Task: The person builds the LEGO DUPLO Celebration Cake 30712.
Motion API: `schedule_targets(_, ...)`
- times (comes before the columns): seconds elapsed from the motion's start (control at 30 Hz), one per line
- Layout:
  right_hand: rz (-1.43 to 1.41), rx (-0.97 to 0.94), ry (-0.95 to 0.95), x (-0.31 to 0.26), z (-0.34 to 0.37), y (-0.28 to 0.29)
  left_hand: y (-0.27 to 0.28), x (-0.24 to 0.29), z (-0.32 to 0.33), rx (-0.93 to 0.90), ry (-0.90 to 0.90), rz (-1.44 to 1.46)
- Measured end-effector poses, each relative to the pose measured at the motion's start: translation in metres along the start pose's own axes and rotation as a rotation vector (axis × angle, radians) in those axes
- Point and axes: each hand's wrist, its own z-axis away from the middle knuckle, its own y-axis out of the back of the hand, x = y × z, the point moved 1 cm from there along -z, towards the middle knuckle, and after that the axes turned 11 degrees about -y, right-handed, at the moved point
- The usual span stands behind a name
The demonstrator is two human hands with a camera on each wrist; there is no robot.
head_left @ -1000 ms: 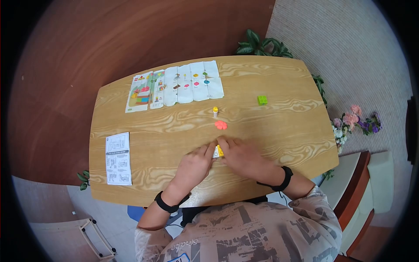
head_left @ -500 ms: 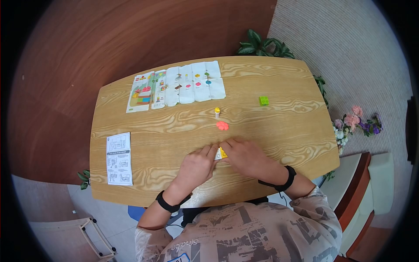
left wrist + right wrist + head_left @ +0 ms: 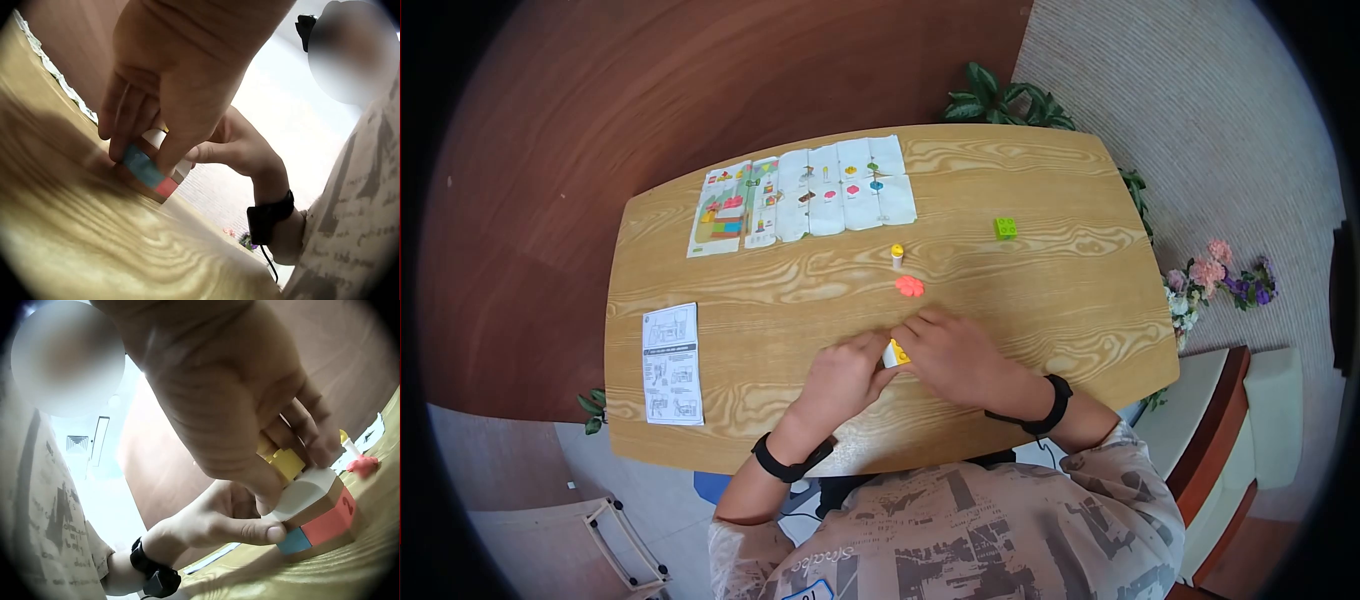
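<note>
On the table in front of me stands a small stack of toy building bricks (image 3: 325,522), brown at the bottom, then a blue and a red brick marked 2, more brown, and a white rounded piece (image 3: 306,495) on top. My left hand (image 3: 846,376) holds the stack from the left side, its thumb along the blue brick (image 3: 142,167) in the left wrist view. A yellow brick (image 3: 287,464) sits at the white piece, pinched between thumb and fingers of my right hand (image 3: 952,362). The fingers hide much of the stack in the head view.
Beyond the hands are a coral flower-shaped brick (image 3: 910,286) and a white candle piece (image 3: 897,256) with a yellow top. A green brick (image 3: 1005,228) lies far right. An unfolded picture sheet (image 3: 830,215) lies at the back, a printed leaflet (image 3: 671,340) at the left.
Both hands have shifted slightly left, with the right hand's fingers now further over the yellow brick. Less of the white piece's top shows. The other pieces stay in place.
</note>
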Motion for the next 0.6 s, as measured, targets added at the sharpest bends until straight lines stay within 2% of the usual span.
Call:
schedule_targets(0.13, -0.003, 0.007, -0.001, 0.002, -0.001, -0.003, 0.002, 0.001, -0.001, 0.013, 0.007, 0.013)
schedule_targets(0.23, -0.026, 0.002, -0.013, 0.005, -0.001, -0.005, 0.003, 0.0, -0.001, -0.075, 0.045, 0.006)
schedule_targets(0.33, -0.044, -0.008, -0.015, 0.005, -0.002, -0.003, 0.005, 0.003, -0.002, -0.087, 0.045, -0.017)
schedule_targets(0.43, -0.04, 0.024, 0.003, 0.006, -0.001, -0.006, -0.006, 0.005, 0.003, 0.018, -0.002, -0.087)
schedule_targets(0.5, -0.014, 0.071, 0.027, 0.009, 0.001, -0.016, -0.011, 0.007, 0.003, 0.018, -0.018, -0.131)
schedule_targets(0.6, -0.045, 0.031, -0.031, 0.008, 0.004, -0.021, -0.016, 0.01, 0.003, -0.006, -0.025, -0.192)
